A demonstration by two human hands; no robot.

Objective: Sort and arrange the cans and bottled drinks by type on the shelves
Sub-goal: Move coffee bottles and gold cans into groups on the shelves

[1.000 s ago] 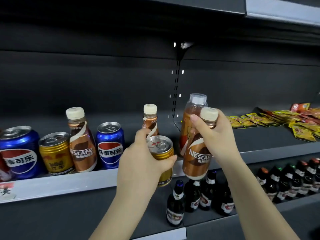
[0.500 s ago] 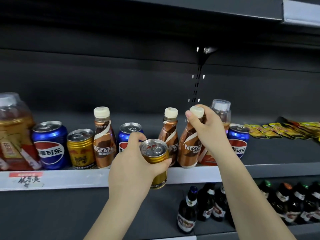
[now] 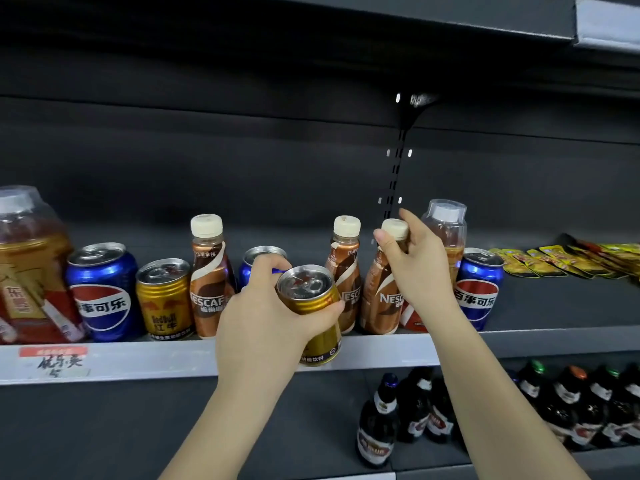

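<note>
My left hand (image 3: pixel 263 317) wrapped round a gold can (image 3: pixel 311 306) held off the shelf edge (image 3: pixel 145 358), right hand (image 3: pixel 415 268) fingers clamped on the Nescafe bottle (image 3: pixel 382 296) neck, bottle standing on the shelf, just beside another Nescafe bottle (image 3: pixel 344 271), Pepsi can (image 3: pixel 479 289) to its right.

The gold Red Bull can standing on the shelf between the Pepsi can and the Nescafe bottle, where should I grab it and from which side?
Probably by the upper body of the Red Bull can, coming from the front. It stands upright at the shelf's front edge with its face exposed, while a Pepsi can and a Nescafe bottle crowd its sides.
</note>
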